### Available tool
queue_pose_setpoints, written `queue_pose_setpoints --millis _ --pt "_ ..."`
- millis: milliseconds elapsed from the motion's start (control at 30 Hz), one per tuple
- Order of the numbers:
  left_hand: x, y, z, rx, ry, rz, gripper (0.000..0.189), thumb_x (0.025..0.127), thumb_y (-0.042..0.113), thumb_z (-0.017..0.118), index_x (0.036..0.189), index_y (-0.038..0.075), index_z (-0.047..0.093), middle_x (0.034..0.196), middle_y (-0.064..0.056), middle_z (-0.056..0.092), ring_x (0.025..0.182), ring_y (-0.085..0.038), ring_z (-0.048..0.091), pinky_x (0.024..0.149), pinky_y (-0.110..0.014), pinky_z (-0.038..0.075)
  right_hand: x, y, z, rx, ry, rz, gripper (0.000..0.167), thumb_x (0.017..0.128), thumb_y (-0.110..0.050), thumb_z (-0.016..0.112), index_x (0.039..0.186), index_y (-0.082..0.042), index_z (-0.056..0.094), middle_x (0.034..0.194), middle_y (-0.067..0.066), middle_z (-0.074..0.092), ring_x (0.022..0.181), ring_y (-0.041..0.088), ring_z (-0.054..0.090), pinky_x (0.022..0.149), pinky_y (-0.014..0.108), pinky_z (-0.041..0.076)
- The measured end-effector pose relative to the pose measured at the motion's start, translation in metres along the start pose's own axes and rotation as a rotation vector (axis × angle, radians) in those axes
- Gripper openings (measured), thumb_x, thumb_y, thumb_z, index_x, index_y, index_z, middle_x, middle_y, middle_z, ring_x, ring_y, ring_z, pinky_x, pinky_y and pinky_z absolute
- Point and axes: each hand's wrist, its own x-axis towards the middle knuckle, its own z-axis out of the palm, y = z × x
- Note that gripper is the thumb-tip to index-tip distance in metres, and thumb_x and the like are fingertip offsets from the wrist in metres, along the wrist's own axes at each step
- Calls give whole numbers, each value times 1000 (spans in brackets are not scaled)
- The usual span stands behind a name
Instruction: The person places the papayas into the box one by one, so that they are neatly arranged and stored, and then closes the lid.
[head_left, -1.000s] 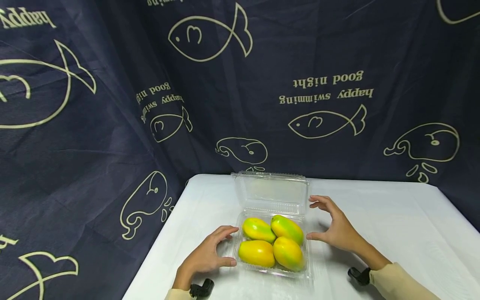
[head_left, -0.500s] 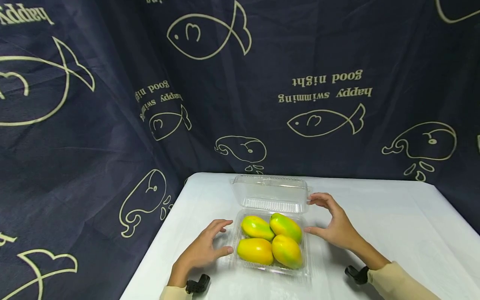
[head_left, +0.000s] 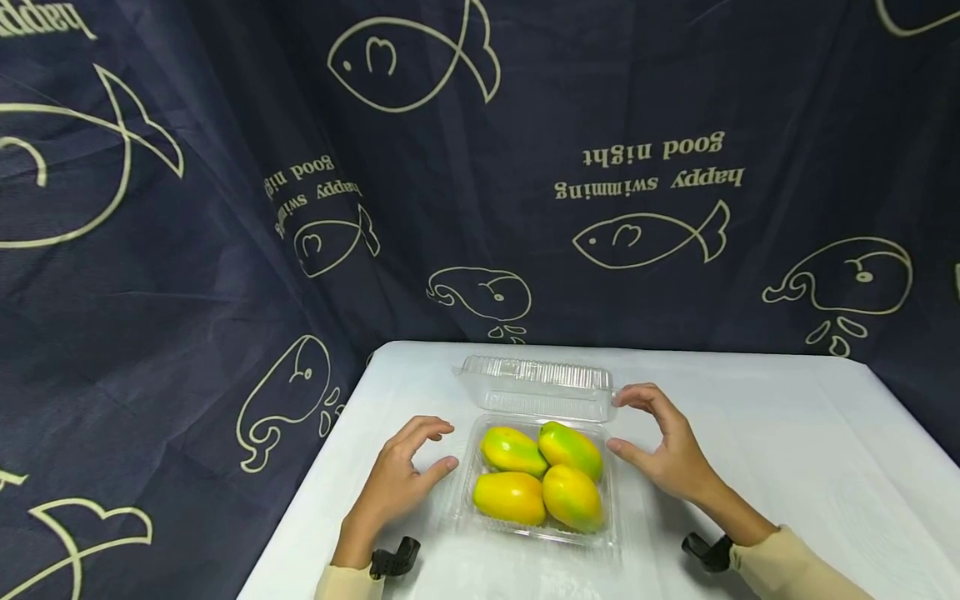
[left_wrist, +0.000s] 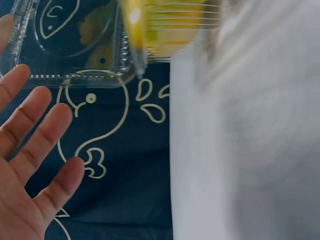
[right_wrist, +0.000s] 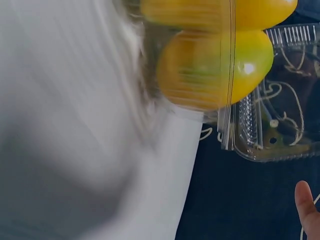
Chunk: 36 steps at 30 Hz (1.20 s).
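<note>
A clear plastic clamshell box (head_left: 542,537) lies on the white table, holding several yellow-green mangoes (head_left: 508,498). Its ribbed lid (head_left: 536,404) is swung up and leans back behind the tray. To the box's left is my left hand (head_left: 401,475), thumb and fingers spread and apart from the wall. On the other side my right hand (head_left: 671,450) is curved loosely, fingertips right at the lid's right corner and thumb beside the tray rim. In the right wrist view, a mango (right_wrist: 250,67) shows through the box, with only the thumb (right_wrist: 306,205) visible low on the right.
White cloth covers the table (head_left: 765,450). A dark blue curtain (head_left: 660,317) with fish and whale drawings hangs behind and along the left. Black wrist devices (head_left: 396,557) sit on both wrists.
The lid has leaned further back and sits lower. My left hand has moved away from the box's left wall and farther forward. My right hand has stayed nearly in place.
</note>
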Motion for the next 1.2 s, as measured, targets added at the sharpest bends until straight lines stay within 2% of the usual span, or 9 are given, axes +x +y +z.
queue_pose_setpoints --millis 133,367,533,767,967,1200 --pt "4 4 -4 2 45 22 39 89 37 77 125 25 65 123 13 62 105 -8 62 88 -34 54 -4 -6 3 8 9 23 59 67 11 81 120 6 55 115 11 59 119 5 53 107 16 40" --pt "7 8 -8 -11 56 15 49 88 36 77 133 30 58 122 11 62 106 -9 62 83 -31 52 -14 -13 4 8 16 30 58 68 11 79 119 4 55 117 11 58 120 9 53 107 14 38" --pt "7 12 -10 -48 73 19 60 87 33 79 140 30 52 128 10 59 108 -9 61 83 -35 52 -18 -13 4 27 34 -20 62 62 13 81 118 8 55 118 13 59 119 10 53 107 15 39" --pt "14 12 -12 -53 117 94 66 85 26 81 143 20 52 133 4 57 107 -14 63 82 -39 53 -20 -17 6 51 34 -64 66 59 12 82 119 12 55 118 15 58 120 10 53 108 17 39" --pt "19 13 -14 -47 105 102 65 85 29 80 143 22 51 133 4 56 108 -12 61 83 -38 53 -20 -22 7 62 35 -73 66 61 7 84 121 7 57 118 15 58 117 19 52 110 19 37" --pt "26 16 -16 -53 94 82 64 86 28 80 142 20 51 133 1 57 109 -14 60 84 -38 52 -21 -26 9 94 37 -98 64 61 6 84 119 9 56 117 17 57 117 20 52 110 20 38"
